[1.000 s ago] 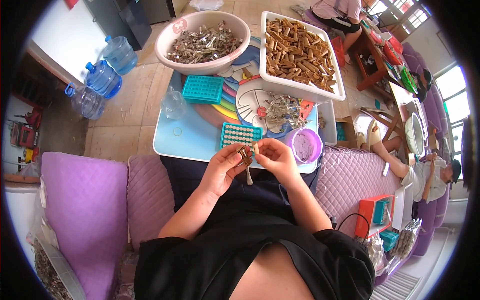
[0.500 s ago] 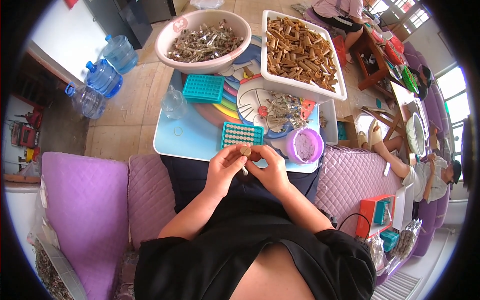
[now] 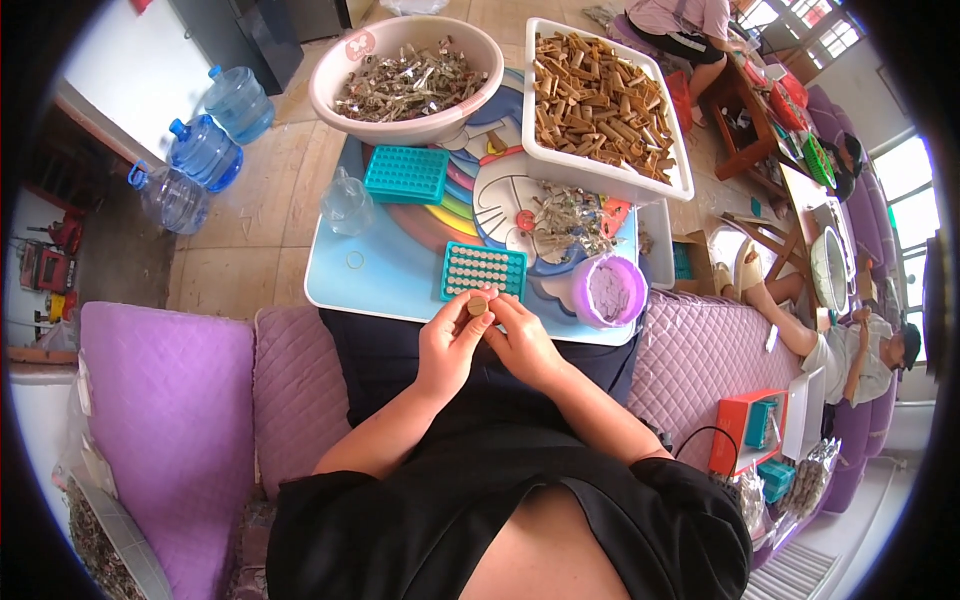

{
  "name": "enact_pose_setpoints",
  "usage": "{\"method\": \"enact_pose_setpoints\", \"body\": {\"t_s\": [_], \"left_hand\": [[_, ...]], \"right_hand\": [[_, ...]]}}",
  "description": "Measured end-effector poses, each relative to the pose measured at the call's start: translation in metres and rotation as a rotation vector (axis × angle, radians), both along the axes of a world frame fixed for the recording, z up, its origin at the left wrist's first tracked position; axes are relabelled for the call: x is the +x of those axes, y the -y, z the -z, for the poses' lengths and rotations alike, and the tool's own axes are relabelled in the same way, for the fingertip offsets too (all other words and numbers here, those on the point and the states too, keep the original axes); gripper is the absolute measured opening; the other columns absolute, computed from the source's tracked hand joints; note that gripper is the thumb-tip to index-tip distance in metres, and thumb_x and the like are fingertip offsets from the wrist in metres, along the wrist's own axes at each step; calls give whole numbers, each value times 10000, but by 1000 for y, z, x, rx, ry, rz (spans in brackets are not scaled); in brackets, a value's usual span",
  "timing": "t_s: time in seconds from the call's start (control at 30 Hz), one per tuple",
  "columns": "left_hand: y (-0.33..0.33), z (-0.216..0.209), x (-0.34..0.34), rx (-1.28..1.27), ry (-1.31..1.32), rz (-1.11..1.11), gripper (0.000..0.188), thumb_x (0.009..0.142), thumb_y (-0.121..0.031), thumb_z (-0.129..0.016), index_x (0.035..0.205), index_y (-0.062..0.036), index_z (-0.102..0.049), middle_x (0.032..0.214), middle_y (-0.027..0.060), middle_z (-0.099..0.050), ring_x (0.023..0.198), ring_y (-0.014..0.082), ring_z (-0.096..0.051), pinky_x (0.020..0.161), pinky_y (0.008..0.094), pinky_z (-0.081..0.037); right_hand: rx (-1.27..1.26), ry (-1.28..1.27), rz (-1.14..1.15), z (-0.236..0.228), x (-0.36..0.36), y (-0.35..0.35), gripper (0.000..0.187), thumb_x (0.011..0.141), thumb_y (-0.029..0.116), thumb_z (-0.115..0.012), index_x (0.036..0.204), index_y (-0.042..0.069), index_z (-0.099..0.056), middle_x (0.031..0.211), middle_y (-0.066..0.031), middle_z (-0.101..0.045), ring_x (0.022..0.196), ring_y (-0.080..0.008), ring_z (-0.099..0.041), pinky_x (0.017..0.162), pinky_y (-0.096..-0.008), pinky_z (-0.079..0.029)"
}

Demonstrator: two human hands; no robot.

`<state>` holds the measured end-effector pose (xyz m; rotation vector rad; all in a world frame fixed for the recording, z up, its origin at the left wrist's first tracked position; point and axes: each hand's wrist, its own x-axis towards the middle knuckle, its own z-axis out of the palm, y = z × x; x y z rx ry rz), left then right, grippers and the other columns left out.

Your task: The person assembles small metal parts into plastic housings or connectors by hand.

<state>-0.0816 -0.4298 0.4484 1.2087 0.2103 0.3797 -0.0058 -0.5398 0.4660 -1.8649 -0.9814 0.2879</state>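
My left hand (image 3: pixel 447 345) pinches a small brown roll (image 3: pixel 478 306) between thumb and fingers, its round tan end facing up. Close against it, my right hand (image 3: pixel 525 342) has its fingers bent together, tips at the far side of the roll; what they hold, if anything, is hidden. Just beyond both hands lies a teal tray (image 3: pixel 522 258) with rows of small pale round pieces in its holes. To the right of my right hand stands a purple tub (image 3: pixel 640 290) with pale grey contents.
On the low table (image 3: pixel 335 275) are a second teal tray (image 3: pixel 405 175), a clear jug (image 3: pixel 347 205), a pink basin (image 3: pixel 330 112) of silvery-brown bits, a white bin (image 3: pixel 600 178) of brown rolls, and a loose silvery pile (image 3: pixel 570 225). Other people sit at the right.
My right hand has shifted left, in against my left hand. The brown roll has moved slightly left, and the whitish bit that showed below it is out of sight.
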Motion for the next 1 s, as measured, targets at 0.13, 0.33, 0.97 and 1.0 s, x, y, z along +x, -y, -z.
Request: {"method": "enact_pose_setpoints", "body": {"t_s": [0.13, 0.33, 0.97, 1.0], "left_hand": [[-3, -11, -2, -14, 45, 51, 312, 871, -2, -577, 1171, 48, -508, 1176, 130, -574, 1072, 155, -547, 916, 274, -453], [-9, -18, -3, 64, 53, 67, 313, 858, 3, -591, 1160, 36, -516, 1164, 132, -573, 1068, 163, -551, 927, 283, -443], [1, 7, 12, 539, -6, -108, 317, 799, 5, -627, 1110, 2, -561, 875, 116, -642, 775, 211, -646, 652, 282, -508], [-1, 12, 13, 336, -8, 24, 310, 820, 3, -617, 1124, 0, -556, 899, 90, -643, 799, 176, -639, 674, 270, -503]], "right_hand": [[49, 76, 22, -5, -5, 3, 257, 769, 23, -605, 1014, -10, -538, 941, -176, -557, 873, -377, -554, 729, -407, -474], [-70, 106, -88, -23, 6, 14, 343, 785, 84, -636, 1085, -12, -500, 1032, -188, -542, 955, -381, -538, 813, -409, -450], [159, -384, -17, -11, 14, 1, 316, 860, 82, -599, 1165, 14, -550, 990, -90, -637, 883, -151, -609, 799, -283, -478], [160, -384, -15, -8, 18, 3, 316, 860, 82, -599, 1165, 14, -550, 990, -90, -637, 883, -151, -609, 799, -283, -478]]}}
